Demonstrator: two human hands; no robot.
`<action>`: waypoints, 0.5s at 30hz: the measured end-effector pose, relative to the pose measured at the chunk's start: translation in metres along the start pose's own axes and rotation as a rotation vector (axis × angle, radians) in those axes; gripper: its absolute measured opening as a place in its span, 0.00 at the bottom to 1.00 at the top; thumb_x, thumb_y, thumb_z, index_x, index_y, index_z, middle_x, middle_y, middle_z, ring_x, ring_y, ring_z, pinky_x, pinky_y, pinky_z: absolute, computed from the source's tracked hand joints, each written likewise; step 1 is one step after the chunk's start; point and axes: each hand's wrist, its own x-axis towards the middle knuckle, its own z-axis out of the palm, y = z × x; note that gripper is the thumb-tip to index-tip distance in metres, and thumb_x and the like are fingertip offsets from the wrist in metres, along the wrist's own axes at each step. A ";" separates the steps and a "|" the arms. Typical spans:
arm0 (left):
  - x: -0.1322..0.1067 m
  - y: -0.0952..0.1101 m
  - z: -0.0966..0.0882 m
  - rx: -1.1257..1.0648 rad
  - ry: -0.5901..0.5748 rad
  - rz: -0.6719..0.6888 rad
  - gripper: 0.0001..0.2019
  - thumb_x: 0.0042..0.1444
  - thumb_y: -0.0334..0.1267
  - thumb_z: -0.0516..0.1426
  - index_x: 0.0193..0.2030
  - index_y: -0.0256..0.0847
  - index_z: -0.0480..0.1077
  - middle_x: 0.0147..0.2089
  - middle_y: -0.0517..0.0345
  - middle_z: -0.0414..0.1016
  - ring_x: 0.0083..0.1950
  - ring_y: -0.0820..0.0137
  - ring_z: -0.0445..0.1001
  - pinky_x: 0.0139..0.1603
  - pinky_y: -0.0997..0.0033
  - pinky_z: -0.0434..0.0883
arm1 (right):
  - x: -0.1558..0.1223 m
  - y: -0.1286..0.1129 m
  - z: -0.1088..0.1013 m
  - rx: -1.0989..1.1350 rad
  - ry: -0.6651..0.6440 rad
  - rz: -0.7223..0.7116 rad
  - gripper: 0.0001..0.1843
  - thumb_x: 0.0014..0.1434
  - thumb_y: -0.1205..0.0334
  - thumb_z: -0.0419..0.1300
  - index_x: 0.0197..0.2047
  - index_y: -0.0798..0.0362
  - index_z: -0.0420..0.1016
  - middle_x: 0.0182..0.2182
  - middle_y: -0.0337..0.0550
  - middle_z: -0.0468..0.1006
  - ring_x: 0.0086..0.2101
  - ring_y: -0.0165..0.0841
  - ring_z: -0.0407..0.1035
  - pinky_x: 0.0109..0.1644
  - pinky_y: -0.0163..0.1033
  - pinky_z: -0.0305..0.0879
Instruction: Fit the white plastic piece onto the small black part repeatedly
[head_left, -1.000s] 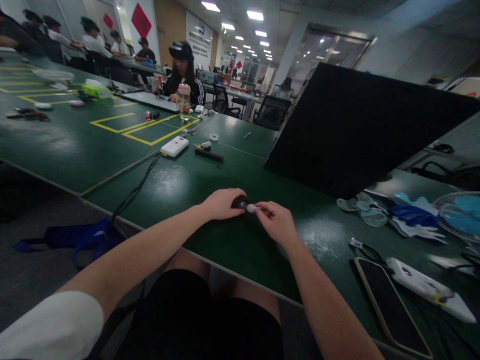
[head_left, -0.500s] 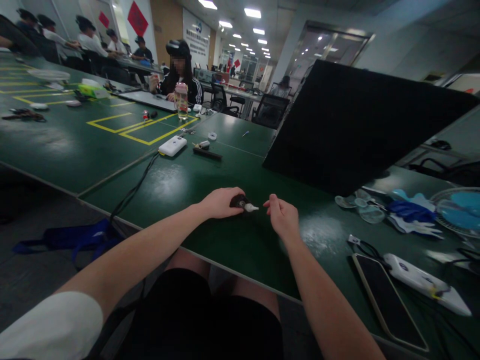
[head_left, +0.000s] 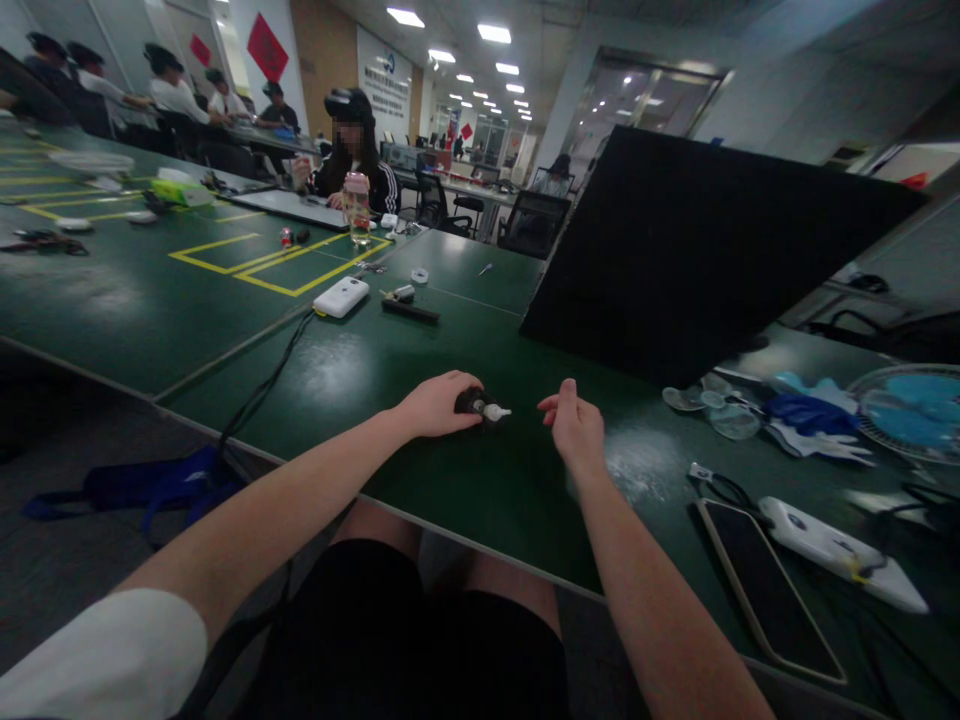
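My left hand (head_left: 439,402) is closed over a small dark object with a white tip (head_left: 482,406) that rests on the green table (head_left: 420,350). The white tip points right, out of my fingers. My right hand (head_left: 574,427) hovers a short way to the right of that tip, apart from it, fingers loosely curled and spread with nothing in them.
A large black panel (head_left: 697,260) leans behind my hands. A phone (head_left: 765,575), a white power bank (head_left: 832,550), blue gloves (head_left: 810,420) and a fan (head_left: 911,410) lie at the right. Another white power bank (head_left: 341,296) with a cable lies ahead left. People sit at the far tables.
My right hand let go of the white tip and drew back to the right, opening. My left hand stayed on the dark object.
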 end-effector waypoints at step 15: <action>-0.002 0.002 0.000 -0.063 -0.040 -0.064 0.24 0.55 0.47 0.62 0.58 0.47 0.66 0.52 0.53 0.79 0.51 0.58 0.79 0.51 0.58 0.75 | 0.004 0.001 0.000 -0.051 -0.069 0.020 0.42 0.64 0.25 0.38 0.29 0.50 0.77 0.25 0.46 0.76 0.29 0.38 0.71 0.34 0.42 0.64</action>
